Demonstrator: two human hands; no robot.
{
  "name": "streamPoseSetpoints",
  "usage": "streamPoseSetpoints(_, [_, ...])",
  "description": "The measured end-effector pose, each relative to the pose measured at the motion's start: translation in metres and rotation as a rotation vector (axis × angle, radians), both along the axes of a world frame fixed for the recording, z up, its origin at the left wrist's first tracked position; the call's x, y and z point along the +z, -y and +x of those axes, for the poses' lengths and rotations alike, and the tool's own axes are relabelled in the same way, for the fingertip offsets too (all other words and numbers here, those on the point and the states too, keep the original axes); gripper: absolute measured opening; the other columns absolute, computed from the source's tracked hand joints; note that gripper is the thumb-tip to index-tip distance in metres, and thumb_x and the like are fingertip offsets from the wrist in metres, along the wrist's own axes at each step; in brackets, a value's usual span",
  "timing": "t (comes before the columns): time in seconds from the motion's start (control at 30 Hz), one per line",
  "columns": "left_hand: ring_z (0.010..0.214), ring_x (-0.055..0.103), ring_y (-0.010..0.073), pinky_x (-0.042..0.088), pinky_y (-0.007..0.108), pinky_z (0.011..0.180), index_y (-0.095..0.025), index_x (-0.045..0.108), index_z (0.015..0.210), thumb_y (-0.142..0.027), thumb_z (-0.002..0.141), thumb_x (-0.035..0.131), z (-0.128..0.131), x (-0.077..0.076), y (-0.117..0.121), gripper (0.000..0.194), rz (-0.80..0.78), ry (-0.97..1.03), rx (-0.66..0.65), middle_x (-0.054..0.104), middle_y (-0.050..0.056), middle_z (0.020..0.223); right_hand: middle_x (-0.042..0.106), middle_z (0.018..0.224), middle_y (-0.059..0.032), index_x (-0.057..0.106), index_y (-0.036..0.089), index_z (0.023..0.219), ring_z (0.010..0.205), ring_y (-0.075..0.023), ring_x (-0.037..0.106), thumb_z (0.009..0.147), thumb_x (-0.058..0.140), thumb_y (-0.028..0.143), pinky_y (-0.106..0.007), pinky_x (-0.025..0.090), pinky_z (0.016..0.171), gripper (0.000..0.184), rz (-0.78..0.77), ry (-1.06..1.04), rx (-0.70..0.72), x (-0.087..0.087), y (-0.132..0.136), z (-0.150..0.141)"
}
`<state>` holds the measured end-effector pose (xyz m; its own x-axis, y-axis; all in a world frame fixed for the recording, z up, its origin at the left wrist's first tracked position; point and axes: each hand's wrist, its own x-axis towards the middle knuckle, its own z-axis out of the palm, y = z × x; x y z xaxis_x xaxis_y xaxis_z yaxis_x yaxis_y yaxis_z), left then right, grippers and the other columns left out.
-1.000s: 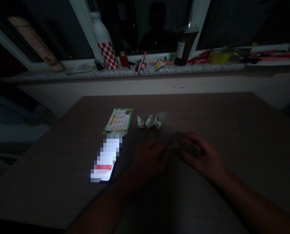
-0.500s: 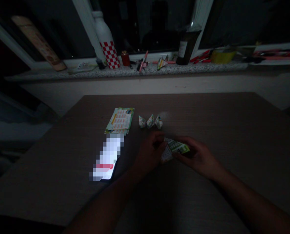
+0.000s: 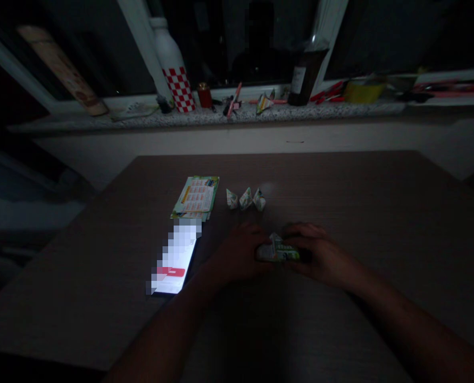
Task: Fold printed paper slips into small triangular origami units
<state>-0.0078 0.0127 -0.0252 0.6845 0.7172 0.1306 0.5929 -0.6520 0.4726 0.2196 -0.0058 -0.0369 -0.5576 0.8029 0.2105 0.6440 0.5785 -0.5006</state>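
Landmark: phone [image 3: 176,263], lying screen-up and lit on the table [image 3: 364,197], most of its screen pixelated. Your paper [image 3: 279,252] is right of the phone, between your two hands: small, partly folded, green and white with print, a pale point sticking up at its far edge. You grasp its left end with your left hand [image 3: 242,251], fingers curled in, thumb hidden. Your right hand [image 3: 318,250], farther from the phone, grasps the right end, fingers bent over the far side and thumb on the near side. Fingertips dark, exact grip hard to tell. Can't tell if the paper touches the table. Your left forearm passes just beside the phone's near end.

Beyond the phone, at its far end, you have the cards [image 3: 197,196], a loose stack, printed, green-edged; pixelation hides whether phone and stack touch. Beyond the phone and to its right, three folded pieces [image 3: 245,200] stand in a row, pointed tops, close together.

Well past the phone, the sill [image 3: 221,118] runs under dark windows. Roughly straight beyond the phone on it: white bottle [image 3: 176,74] with red checks, then red jar [image 3: 204,97]. Farther right of the phone: pens [image 3: 233,102], dark bag [image 3: 301,82], yellow roll [image 3: 364,91]. Left of the phone's line: tan tube [image 3: 63,72], tilted.
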Motion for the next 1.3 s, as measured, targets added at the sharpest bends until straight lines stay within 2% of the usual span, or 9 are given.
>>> streamPoseSetpoints(0.07, [0.102, 0.053, 0.0228, 0.038, 0.037, 0.093, -0.018, 0.065, 0.102, -0.035, 0.069, 0.075, 0.001, 0.001, 0.000, 0.037, -0.002, -0.044, -0.005, 0.062, 0.005, 0.106, 0.061, 0.114, -0.0072, 0.068, 0.024, 0.100, 0.108, -0.0259, 0.054, 0.074, 0.072, 0.027, -0.044, 0.041, 0.091, 0.026, 0.004, 0.009, 0.036, 0.000, -0.001, 0.001])
streamPoseSetpoints(0.2, [0.101, 0.054, 0.0224, 0.039, 0.036, 0.091, -0.019, 0.067, 0.099, -0.032, 0.075, 0.070, 0.004, 0.002, 0.000, 0.028, -0.014, -0.073, -0.012, 0.062, 0.005, 0.104, 0.066, 0.106, -0.0050, 0.068, 0.026, 0.102, 0.103, -0.0235, 0.057, 0.077, 0.070, 0.027, -0.042, 0.041, 0.089, 0.026, -0.013, 0.000, 0.101, 0.002, -0.004, 0.001])
streamPoseSetpoints(0.53, [0.096, 0.056, 0.0191, 0.040, 0.033, 0.088, -0.019, 0.070, 0.092, -0.028, 0.084, 0.060, 0.001, 0.000, 0.000, 0.016, -0.023, -0.002, -0.015, 0.063, 0.004, 0.099, 0.068, 0.103, -0.0053, 0.069, 0.025, 0.098, 0.099, -0.0220, 0.060, 0.083, 0.062, 0.022, -0.041, 0.043, 0.089, 0.017, 0.014, -0.030, 0.120, 0.004, -0.003, 0.001])
streamPoseSetpoints(0.77, [0.092, 0.055, 0.0193, 0.041, 0.032, 0.084, -0.017, 0.068, 0.087, -0.024, 0.084, 0.056, 0.008, -0.002, 0.002, 0.014, 0.002, 0.001, 0.026, 0.063, 0.005, 0.093, 0.068, 0.097, -0.0048, 0.069, 0.023, 0.091, 0.096, -0.0211, 0.060, 0.084, 0.060, 0.021, -0.039, 0.044, 0.087, 0.012, 0.039, -0.039, 0.083, 0.002, -0.004, -0.003])
streamPoseSetpoints(1.0, [0.089, 0.055, 0.0202, 0.042, 0.033, 0.081, -0.016, 0.062, 0.083, -0.025, 0.087, 0.052, 0.016, -0.008, 0.004, 0.014, 0.056, -0.033, 0.108, 0.061, 0.006, 0.089, 0.069, 0.094, -0.0050, 0.067, 0.023, 0.096, 0.094, -0.0210, 0.061, 0.087, 0.058, 0.022, -0.039, 0.044, 0.087, 0.014, 0.051, -0.052, 0.048, -0.003, -0.006, -0.005])
streamPoseSetpoints(1.3, [0.091, 0.053, 0.0216, 0.041, 0.034, 0.078, -0.016, 0.057, 0.085, -0.024, 0.089, 0.047, 0.024, -0.015, 0.011, 0.013, 0.154, -0.112, 0.181, 0.059, 0.007, 0.094, 0.068, 0.091, -0.0056, 0.066, 0.022, 0.094, 0.090, -0.0204, 0.062, 0.085, 0.060, 0.023, -0.038, 0.045, 0.083, 0.011, 0.072, -0.061, 0.009, -0.009, -0.008, -0.007])
